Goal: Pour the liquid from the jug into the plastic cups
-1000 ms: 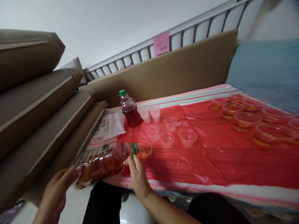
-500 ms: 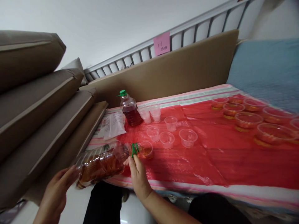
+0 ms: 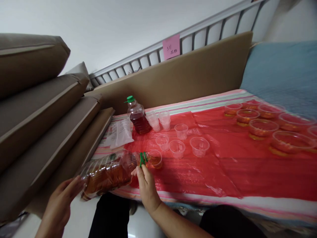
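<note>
Near left: bottle (image 3: 109, 173) tilted, mouth at cup (image 3: 155, 158) rim, oil in cup. Grip: left hand (image 3: 58, 206) wraps the base, right hand (image 3: 146, 185) closed at the neck. Risk: steeper tilt overfills or tips the light cup, and oil runs over the red sheet (image 3: 223, 172).

A green-capped bottle (image 3: 137, 116), empty cups (image 3: 199, 146) and filled bowls (image 3: 263, 127) stand on a red sheet (image 3: 247, 172).

The bottle (image 3: 106, 173) in the left hand (image 3: 58, 206) and right hand (image 3: 146, 186) is clear, shiny plastic, like the cup (image 3: 155, 159) just past it. The red sheet (image 3: 223, 172) under them is glossy and wrinkled. The cushions (image 3: 37, 115) left of the hands look like matt cloth.
</note>
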Demonstrator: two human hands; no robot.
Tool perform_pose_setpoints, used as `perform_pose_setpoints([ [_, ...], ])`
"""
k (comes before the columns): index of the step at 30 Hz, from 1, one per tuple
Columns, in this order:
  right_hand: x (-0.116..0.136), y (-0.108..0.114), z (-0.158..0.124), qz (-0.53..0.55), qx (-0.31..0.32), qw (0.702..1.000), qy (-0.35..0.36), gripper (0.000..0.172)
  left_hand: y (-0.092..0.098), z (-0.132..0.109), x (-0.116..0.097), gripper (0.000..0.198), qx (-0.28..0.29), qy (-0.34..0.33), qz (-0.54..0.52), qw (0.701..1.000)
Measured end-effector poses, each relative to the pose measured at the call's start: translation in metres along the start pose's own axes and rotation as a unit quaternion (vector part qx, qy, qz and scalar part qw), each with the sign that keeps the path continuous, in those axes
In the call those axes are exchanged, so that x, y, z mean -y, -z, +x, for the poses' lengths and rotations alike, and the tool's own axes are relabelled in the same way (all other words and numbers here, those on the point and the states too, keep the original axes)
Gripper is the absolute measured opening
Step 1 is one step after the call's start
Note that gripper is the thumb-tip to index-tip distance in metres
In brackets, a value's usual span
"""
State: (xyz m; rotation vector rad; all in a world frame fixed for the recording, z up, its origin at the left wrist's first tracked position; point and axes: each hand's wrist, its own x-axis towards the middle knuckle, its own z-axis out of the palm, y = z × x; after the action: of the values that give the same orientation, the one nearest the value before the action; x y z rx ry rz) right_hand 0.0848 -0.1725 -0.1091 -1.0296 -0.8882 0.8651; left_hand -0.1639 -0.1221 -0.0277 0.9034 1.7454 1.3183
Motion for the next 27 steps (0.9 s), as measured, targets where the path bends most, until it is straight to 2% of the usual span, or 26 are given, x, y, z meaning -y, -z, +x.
perform_pose_setpoints([
  [6, 0.004, 0.0, 0.0, -0.006, -0.001, 1.0, 0.016, 0.039, -0.005, -0.005, -0.004, 0.003, 0.002, 0.008, -0.014, 1.0],
  [10, 0.021, 0.001, 0.001, -0.029, 0.02, 0.998, 0.047, 0.037, -0.014, -0.009, -0.009, 0.008, -0.004, 0.063, -0.084, 0.995],
  [14, 0.058, 0.004, 0.011, -0.056, 0.037, 0.993, 0.094, 0.034, -0.025, -0.016, -0.012, 0.017, 0.033, 0.128, -0.169, 0.977],
  [17, 0.1, 0.006, 0.026, -0.079, 0.067, 0.987, 0.123, 0.031, -0.036, -0.023, -0.011, 0.017, 0.086, 0.131, -0.234, 0.96],
  [22, 0.161, 0.0, 0.046, -0.136, 0.119, 0.972, 0.147, 0.03, -0.066, -0.026, 0.008, 0.022, 0.18, 0.126, -0.299, 0.929],
  [24, 0.17, -0.004, 0.048, -0.163, 0.115, 0.968, 0.154, 0.032, -0.083, -0.023, 0.021, 0.025, 0.199, 0.125, -0.316, 0.919],
  [27, 0.167, -0.007, 0.046, -0.197, 0.092, 0.965, 0.148, 0.033, -0.109, -0.019, 0.042, 0.029, 0.213, 0.13, -0.329, 0.911],
])
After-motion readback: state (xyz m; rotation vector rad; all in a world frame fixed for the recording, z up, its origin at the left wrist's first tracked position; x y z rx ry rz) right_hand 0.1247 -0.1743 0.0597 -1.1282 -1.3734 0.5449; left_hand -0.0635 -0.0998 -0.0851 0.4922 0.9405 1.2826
